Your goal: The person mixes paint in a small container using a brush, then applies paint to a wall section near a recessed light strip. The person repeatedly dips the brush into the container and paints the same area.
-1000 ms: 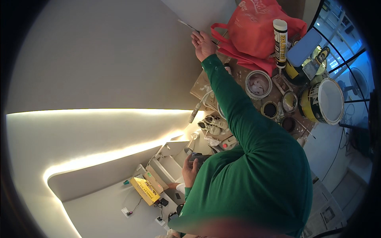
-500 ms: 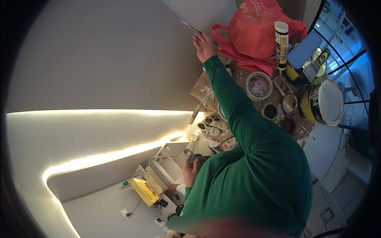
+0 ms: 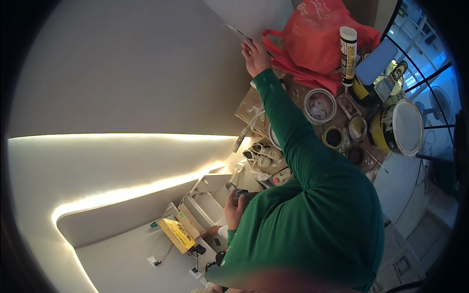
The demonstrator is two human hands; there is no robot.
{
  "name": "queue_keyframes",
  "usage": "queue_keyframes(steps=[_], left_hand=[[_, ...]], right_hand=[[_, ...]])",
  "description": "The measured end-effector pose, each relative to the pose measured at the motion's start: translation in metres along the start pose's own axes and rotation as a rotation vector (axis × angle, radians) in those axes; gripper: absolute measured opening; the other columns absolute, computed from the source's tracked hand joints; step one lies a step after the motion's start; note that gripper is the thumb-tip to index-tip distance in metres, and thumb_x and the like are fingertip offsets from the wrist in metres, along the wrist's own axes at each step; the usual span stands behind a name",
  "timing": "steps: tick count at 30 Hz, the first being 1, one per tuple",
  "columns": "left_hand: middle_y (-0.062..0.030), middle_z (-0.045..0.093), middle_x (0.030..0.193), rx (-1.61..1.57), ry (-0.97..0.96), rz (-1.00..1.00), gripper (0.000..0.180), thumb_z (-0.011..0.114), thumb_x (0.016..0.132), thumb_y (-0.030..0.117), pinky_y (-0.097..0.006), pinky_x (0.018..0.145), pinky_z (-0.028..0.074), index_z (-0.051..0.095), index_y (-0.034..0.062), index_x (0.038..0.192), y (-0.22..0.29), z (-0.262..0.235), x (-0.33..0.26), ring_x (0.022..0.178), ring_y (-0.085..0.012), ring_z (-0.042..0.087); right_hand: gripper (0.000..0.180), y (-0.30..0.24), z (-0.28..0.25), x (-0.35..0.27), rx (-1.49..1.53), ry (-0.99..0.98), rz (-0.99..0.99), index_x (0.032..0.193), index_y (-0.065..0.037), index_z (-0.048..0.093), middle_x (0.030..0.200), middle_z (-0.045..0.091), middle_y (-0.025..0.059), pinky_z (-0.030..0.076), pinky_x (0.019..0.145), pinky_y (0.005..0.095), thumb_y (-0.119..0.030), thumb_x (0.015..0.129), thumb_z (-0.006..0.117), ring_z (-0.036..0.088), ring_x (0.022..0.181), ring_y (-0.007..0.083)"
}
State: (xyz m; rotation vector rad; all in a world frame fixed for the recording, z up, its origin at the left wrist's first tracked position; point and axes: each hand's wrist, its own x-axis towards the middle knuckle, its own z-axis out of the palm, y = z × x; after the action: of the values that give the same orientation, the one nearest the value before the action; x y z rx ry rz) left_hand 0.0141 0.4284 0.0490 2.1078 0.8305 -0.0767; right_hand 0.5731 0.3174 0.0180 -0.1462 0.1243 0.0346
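Observation:
My right arm, in a green sleeve, stretches up to the wall. My right hand point(image 3: 257, 58) is closed on a slim tool point(image 3: 239, 32) with a pale, narrow end and a thin dark shank. That end lies close to the line where two wall faces meet; whether it touches I cannot tell. Lower down, my left hand point(image 3: 235, 210) is held near my body, its fingers curled round a dark grey object point(image 3: 246, 196) partly hidden by the sleeve. Beside my right wrist stands a red cloth bag point(image 3: 312, 39) with loop handles.
On the cluttered board are a white sealant tube point(image 3: 348, 53), an open paint tin point(image 3: 320, 106), smaller tins and a big bucket point(image 3: 408, 127). Worn shoes point(image 3: 262, 155) lie below my arm. A yellow box point(image 3: 177, 235) sits at lower left. A glowing light strip point(image 3: 122, 135) crosses the left.
My right hand and the slim tool have shifted slightly to the right. The left hand stays in nearly the same place.

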Motion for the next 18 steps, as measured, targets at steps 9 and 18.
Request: queue_keyframes(steps=[9, 18], left_hand=[[-0.0131, 0.077, 0.085, 0.004, -0.005, 0.008, 0.048, 0.073, 0.102, 0.032, -0.036, 0.071, 0.055, 0.063, 0.0059, 0.141, -0.003, 0.0, 0.004, 0.077, -0.0203, 0.072], [-0.0137, 0.077, 0.086, 0.009, -0.011, 0.014, 0.048, 0.073, 0.102, 0.031, -0.036, 0.071, 0.056, 0.063, 0.0056, 0.142, 0.003, -0.001, 0.003, 0.077, -0.0205, 0.073]], right_hand=[[0.022, 0.003, -0.003, 0.004, -0.036, 0.081, 0.006, 0.12, -0.009, 0.06, 0.121, 0.073, 0.0128, 0.05, 0.097, 0.0398, -0.023, 0.104, 0.064, 0.066, 0.111, 0.0269], [0.021, 0.01, 0.003, 0.001, -0.01, -0.034, 0.015, 0.12, -0.009, 0.06, 0.12, 0.074, 0.0119, 0.05, 0.097, 0.0392, -0.023, 0.105, 0.063, 0.066, 0.11, 0.0262]])
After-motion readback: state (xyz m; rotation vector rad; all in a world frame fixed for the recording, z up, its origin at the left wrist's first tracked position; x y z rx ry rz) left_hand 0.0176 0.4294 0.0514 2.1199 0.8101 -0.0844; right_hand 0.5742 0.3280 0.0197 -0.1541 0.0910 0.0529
